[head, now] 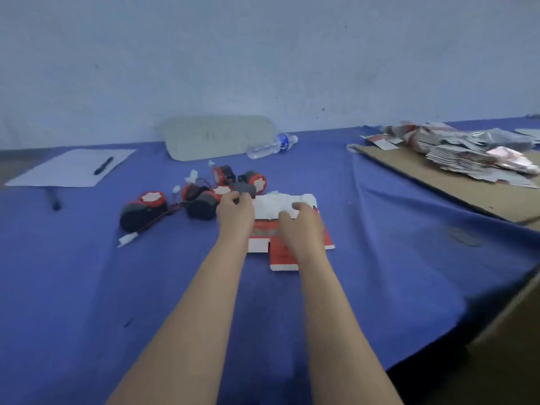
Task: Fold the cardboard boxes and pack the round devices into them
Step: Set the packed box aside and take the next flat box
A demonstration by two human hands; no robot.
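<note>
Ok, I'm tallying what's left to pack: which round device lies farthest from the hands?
The leftmost round device, set apart at the left end of the group; the other devices crowd together just beyond the left hand.

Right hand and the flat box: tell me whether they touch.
Touching. Head view shows the right hand on the flat box, fingers curled onto its white flaps.

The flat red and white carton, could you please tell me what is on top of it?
The right hand rests across the middle of the carton; the left hand overlaps its left edge. The print beneath them is covered.
</note>
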